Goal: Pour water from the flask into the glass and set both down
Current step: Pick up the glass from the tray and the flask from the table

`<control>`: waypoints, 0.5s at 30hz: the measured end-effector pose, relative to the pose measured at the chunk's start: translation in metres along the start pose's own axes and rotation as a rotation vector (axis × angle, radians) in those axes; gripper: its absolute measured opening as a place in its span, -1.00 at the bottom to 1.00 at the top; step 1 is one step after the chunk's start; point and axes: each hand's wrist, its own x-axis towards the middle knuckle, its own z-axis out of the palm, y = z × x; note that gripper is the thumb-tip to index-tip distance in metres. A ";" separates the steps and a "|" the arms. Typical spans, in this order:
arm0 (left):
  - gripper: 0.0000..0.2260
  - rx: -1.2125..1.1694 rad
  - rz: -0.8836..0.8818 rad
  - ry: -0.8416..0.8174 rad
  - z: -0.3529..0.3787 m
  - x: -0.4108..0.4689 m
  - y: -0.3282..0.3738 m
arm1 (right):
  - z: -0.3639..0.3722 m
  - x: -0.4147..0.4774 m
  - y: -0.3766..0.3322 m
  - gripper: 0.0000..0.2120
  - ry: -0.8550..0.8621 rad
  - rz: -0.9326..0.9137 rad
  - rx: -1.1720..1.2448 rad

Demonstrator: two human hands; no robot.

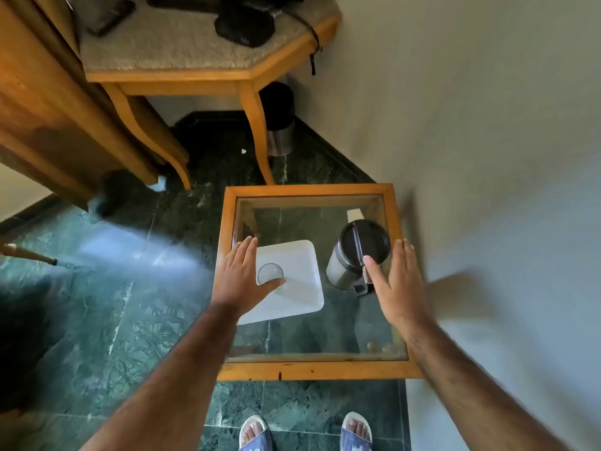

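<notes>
A clear glass (270,274) stands upright on a white square tray (300,265) on the small glass-topped table (305,372). To its right stands a steel flask (354,255) with a black lid and handle. My left hand (242,276) hovers open over the tray's left edge, thumb close to the glass, holding nothing. Beside the flask, on its right, my right hand (395,281) is open with the thumb near the handle and nothing gripped.
The table has a wooden frame and stands against the wall (487,157) on the right. Beyond it are a wooden side table (208,76) with dark items, and a metal bin (279,125) under it. Green marble floor (113,288) lies to the left.
</notes>
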 end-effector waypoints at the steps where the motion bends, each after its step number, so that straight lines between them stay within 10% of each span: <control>1: -0.01 -0.065 -0.031 -0.025 0.013 0.003 -0.006 | 0.009 0.000 0.007 -0.05 0.030 0.013 0.062; 5: -0.01 -0.268 -0.170 -0.069 0.059 0.013 -0.028 | 0.031 -0.010 0.021 -0.45 0.137 0.121 0.435; 15: -0.35 -0.587 -0.286 0.080 0.129 0.027 -0.044 | 0.059 -0.014 0.035 -0.62 0.047 0.178 0.893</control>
